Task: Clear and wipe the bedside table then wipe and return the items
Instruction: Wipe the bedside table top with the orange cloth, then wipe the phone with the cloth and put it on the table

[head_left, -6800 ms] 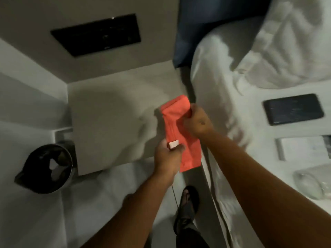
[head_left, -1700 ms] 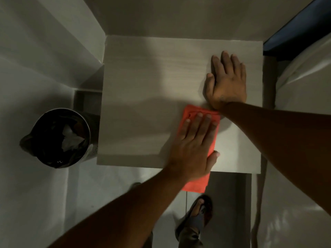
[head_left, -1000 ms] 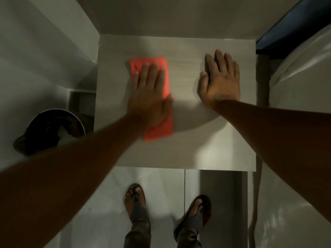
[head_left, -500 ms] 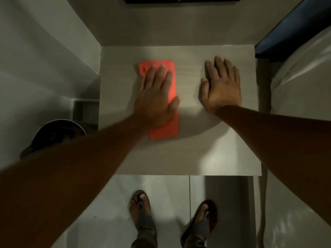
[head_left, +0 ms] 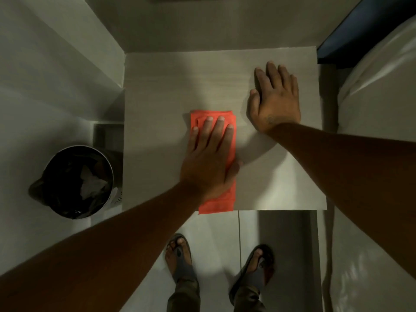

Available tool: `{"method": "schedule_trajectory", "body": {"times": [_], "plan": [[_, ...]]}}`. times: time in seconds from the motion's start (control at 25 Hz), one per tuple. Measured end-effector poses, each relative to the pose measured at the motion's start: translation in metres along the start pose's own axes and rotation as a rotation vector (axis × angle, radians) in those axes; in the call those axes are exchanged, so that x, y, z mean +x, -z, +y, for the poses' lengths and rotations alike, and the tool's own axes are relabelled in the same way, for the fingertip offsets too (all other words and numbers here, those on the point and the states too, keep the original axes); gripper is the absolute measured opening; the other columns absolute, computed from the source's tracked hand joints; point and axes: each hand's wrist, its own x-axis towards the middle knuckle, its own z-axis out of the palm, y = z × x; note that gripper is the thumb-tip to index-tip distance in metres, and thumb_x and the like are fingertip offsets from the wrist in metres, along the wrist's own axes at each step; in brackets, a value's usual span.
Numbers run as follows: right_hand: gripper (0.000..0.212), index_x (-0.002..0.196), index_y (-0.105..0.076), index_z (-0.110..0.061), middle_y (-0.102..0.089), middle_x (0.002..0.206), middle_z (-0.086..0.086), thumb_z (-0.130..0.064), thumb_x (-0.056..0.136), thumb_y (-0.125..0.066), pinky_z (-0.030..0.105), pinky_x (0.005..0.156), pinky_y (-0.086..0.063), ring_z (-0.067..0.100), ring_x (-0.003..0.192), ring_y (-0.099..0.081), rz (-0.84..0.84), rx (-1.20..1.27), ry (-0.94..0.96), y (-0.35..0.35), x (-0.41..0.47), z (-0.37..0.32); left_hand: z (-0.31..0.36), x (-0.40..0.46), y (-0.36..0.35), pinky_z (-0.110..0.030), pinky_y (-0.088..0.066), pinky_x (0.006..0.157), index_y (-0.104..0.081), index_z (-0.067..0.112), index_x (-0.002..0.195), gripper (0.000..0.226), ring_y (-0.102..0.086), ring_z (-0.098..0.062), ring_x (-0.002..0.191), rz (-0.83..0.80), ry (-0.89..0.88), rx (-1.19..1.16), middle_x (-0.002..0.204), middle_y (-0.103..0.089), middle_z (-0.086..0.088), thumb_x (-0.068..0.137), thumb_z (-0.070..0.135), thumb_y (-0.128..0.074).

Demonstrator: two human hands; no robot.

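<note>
Left hand (head_left: 208, 163) lies flat, fingers straight and together, pressing the folded orange cloth (head_left: 217, 202) onto the bedside table (head_left: 157, 104); nothing pinched, palm pressure likely gives the wipe its bite. Cloth sits mid-table, its near end hanging just over the front edge. Right hand (head_left: 275, 102) is spread flat on the bare top toward the bed (head_left: 378, 109), holding nothing, probably bracing the lean. No items on the table, so the step looks like wiping. Bin (head_left: 77, 182) stands on the floor just left of the table.
</note>
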Motion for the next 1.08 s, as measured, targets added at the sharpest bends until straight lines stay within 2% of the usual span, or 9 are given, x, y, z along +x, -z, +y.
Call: {"method": "schedule_trajectory", "body": {"times": [0.28,0.48,0.56,0.68,0.8,0.88,0.96,1.0,1.08], "plan": [[0.059,0.153,-0.038,-0.015,-0.032,0.162,0.016,-0.038,0.099,-0.033,0.050,0.124,-0.016,0.038,0.151,-0.025,0.008,0.003,-0.008,-0.007,-0.008,-0.004,-0.002,0.002,-0.005,-0.055,-0.016,0.123,-0.033,0.012,0.156,0.078,-0.020,-0.036,0.155,0.034,0.009,0.008,0.165,-0.028,-0.014,0.095,0.059,-0.041],[0.055,0.142,-0.055,-0.008,-0.047,0.151,0.023,-0.026,0.090,-0.052,0.056,0.119,-0.029,0.048,0.141,-0.040,-0.057,0.113,-0.044,-0.002,-0.111,-0.005,0.001,0.007,0.008,-0.059,-0.025,0.118,-0.031,0.008,0.155,0.083,-0.027,-0.043,0.150,-0.121,-0.008,0.121,0.162,-0.031,-0.021,0.092,0.062,-0.036],[0.053,0.135,-0.060,-0.006,-0.050,0.147,0.026,-0.019,0.083,-0.059,0.050,0.117,-0.035,0.048,0.138,-0.044,-0.115,0.303,-0.122,0.030,-0.143,-0.005,0.000,0.012,0.019,-0.061,-0.030,0.114,-0.037,0.004,0.150,0.087,-0.034,-0.047,0.144,-0.223,-0.004,0.164,0.158,-0.036,-0.025,0.088,0.064,-0.032],[0.046,0.134,-0.059,-0.012,-0.045,0.150,0.019,-0.020,0.089,-0.057,0.033,0.112,-0.037,0.034,0.141,-0.042,-0.150,0.569,-0.328,0.116,-0.180,0.020,0.027,0.018,0.051,-0.061,-0.034,0.111,-0.045,0.000,0.143,0.091,-0.040,-0.049,0.137,-0.294,0.022,0.111,0.152,-0.042,-0.028,0.085,0.067,-0.026],[0.032,0.114,-0.071,-0.009,-0.067,0.118,0.014,-0.019,0.086,-0.058,0.033,0.094,-0.052,0.029,0.104,-0.067,0.233,0.680,-0.424,0.212,-0.219,0.079,0.118,0.021,0.098,-0.053,-0.042,0.104,-0.052,0.003,0.134,0.076,-0.050,-0.045,0.126,-0.118,-0.127,-0.076,0.142,-0.051,-0.024,0.086,0.059,-0.037],[0.024,0.106,-0.073,-0.010,-0.071,0.104,0.010,-0.014,0.085,-0.061,0.038,0.087,-0.056,0.024,0.089,-0.070,0.404,0.653,-0.553,0.263,-0.237,0.130,0.205,0.022,0.129,-0.049,-0.045,0.101,-0.054,0.005,0.133,0.068,-0.053,-0.040,0.120,0.010,-0.287,-0.287,0.135,-0.056,-0.019,0.086,0.055,-0.050],[0.028,0.110,-0.073,-0.009,-0.071,0.110,0.012,-0.010,0.086,-0.060,0.028,0.094,-0.049,0.026,0.098,-0.068,0.431,0.497,-0.726,0.304,-0.247,0.181,0.289,0.031,0.155,-0.047,-0.045,0.105,-0.054,0.006,0.135,0.070,-0.053,-0.036,0.123,0.027,-0.430,-0.456,0.134,-0.057,-0.015,0.084,0.053,-0.061],[0.032,0.117,-0.070,-0.009,-0.068,0.117,0.013,-0.009,0.087,-0.058,0.020,0.092,-0.042,0.027,0.107,-0.065,0.387,0.437,-0.819,0.316,-0.250,0.205,0.322,0.039,0.165,-0.047,-0.043,0.108,-0.052,0.007,0.137,0.074,-0.051,-0.034,0.125,-0.032,-0.470,-0.475,0.136,-0.055,-0.014,0.081,0.054,-0.065],[0.036,0.124,-0.062,-0.006,-0.062,0.124,0.013,-0.008,0.090,-0.054,0.019,0.085,-0.035,0.029,0.118,-0.059,0.185,0.394,-1.010,0.324,-0.250,0.247,0.369,0.057,0.173,-0.044,-0.044,0.107,-0.051,0.010,0.134,0.079,-0.049,-0.032,0.126,-0.170,-0.491,-0.381,0.135,-0.053,-0.010,0.072,0.055,-0.072]]}}
